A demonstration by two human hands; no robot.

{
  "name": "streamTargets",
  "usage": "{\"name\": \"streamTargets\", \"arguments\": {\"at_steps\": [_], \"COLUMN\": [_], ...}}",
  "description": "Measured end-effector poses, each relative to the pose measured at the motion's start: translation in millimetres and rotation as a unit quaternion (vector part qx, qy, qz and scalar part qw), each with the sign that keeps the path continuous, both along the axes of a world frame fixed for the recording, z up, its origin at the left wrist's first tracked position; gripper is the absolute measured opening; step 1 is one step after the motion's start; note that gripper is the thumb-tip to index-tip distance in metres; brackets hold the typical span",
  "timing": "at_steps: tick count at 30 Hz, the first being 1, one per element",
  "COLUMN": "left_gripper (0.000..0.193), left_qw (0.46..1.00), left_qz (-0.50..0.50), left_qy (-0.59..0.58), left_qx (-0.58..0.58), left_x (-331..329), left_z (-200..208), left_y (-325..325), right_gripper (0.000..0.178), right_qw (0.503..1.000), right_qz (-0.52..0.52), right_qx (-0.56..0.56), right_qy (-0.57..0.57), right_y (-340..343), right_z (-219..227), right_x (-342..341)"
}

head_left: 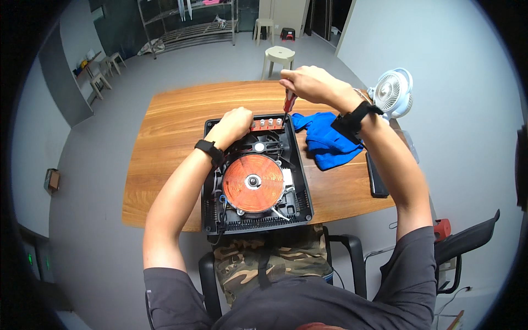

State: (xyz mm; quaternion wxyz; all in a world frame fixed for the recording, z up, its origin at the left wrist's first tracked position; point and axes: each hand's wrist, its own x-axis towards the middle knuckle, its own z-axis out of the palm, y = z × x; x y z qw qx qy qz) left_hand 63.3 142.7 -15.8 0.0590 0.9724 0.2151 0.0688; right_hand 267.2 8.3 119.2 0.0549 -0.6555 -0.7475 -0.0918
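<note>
An opened induction cooker base point(309, 206) lies on the wooden table in front of me, its round copper coil point(242, 187) facing up. Behind the coil sits a black cooling fan point(269, 144). Along the far edge runs a narrow red circuit board point(268, 124) with several pale round parts. My right hand point(308, 82) is closed around a red-handled screwdriver point(289, 102), held upright with its tip down at the board's right end. My left hand point(236, 124) is closed at the board's left end; its fingertips are hidden, and what they grip cannot be seen.
A blue cloth point(330, 144) lies right of the cooker base, with a dark phone-like slab point(377, 179) by the table's right edge. A small white fan point(391, 92) stands at the far right. A pale stool point(279, 55) is beyond the wooden table point(159, 154).
</note>
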Motion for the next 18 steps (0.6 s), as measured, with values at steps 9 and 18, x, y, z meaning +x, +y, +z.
{"name": "streamTargets", "arguments": {"at_steps": [9, 18], "left_gripper": [0.015, 0.012], "left_qw": [1.0, 1.0], "left_qz": [-0.005, -0.005], "left_qy": [-0.023, -0.012], "left_qx": [0.009, 0.008], "left_x": [2.9, -2.6], "left_z": [-5.4, -3.0], "left_y": [1.0, 0.7], "right_gripper": [0.041, 0.054], "right_qw": [0.986, 0.987], "right_qz": [-0.102, -0.133], "right_qx": [-0.125, -0.08], "right_qy": [0.048, -0.031], "right_y": [-9.0, -3.3], "right_z": [23.8, 27.8], "right_x": [0.8, -33.5]}}
